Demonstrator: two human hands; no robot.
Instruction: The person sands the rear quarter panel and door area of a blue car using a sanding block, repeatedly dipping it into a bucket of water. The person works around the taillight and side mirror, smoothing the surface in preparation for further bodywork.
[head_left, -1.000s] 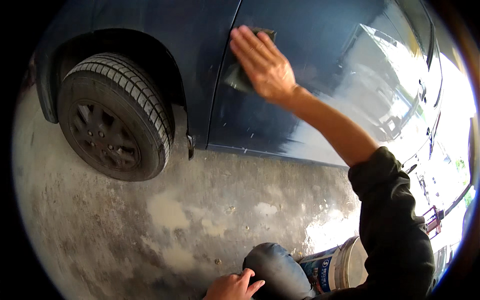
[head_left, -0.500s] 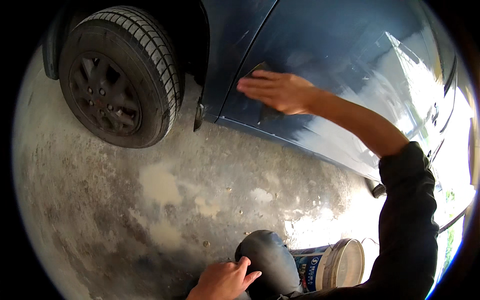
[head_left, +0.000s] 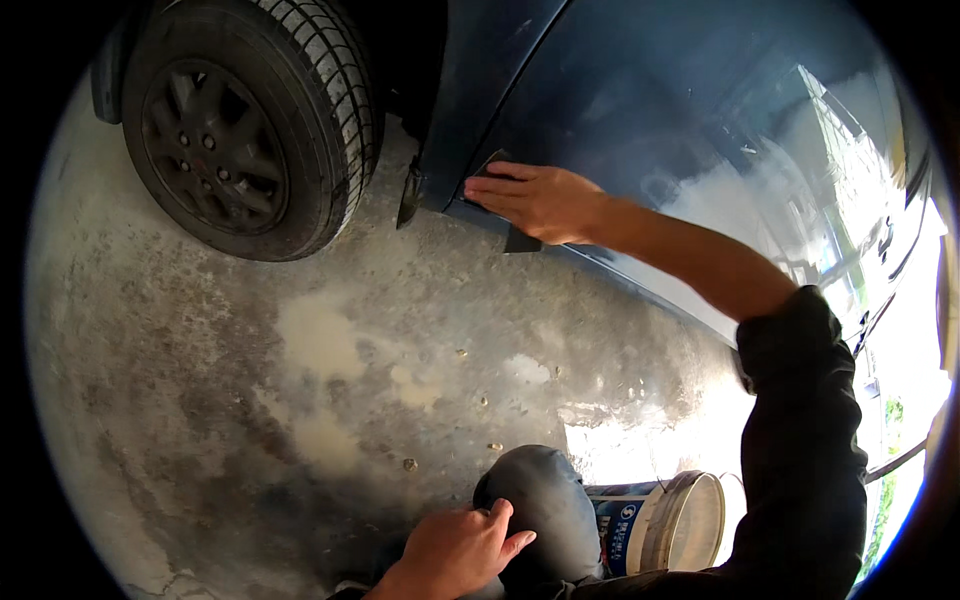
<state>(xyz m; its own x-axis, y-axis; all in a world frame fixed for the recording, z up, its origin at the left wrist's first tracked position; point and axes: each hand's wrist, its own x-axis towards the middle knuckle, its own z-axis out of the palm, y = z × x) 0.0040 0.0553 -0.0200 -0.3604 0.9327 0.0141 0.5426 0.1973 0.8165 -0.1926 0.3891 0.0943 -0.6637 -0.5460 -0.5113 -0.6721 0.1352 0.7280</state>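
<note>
My right hand (head_left: 540, 204) lies against the lower front corner of a dark blue car door (head_left: 600, 110). Under its palm and straightened fingers is a thin dark sheet that looks like sandpaper (head_left: 520, 242). One corner of the sheet sticks out below the hand, past the door's bottom edge, and another shows above the fingers. Pale, dull patches cover part of the door's paint to the right. My left hand (head_left: 455, 548) rests by my knee (head_left: 540, 505), empty, with thumb and forefinger apart and the other fingers loosely bent.
A front wheel (head_left: 245, 135) stands at the upper left, beside a small dark flap (head_left: 409, 195) behind the wheel arch. Close to my knee, a white and blue bucket (head_left: 640, 525) lies on its side. The concrete floor (head_left: 220, 400) has pale stains and small crumbs.
My right hand has slid down along the door with the sheet, so that the sheet now overhangs the bottom edge. The view has shifted slightly. My left hand stays by the knee.
</note>
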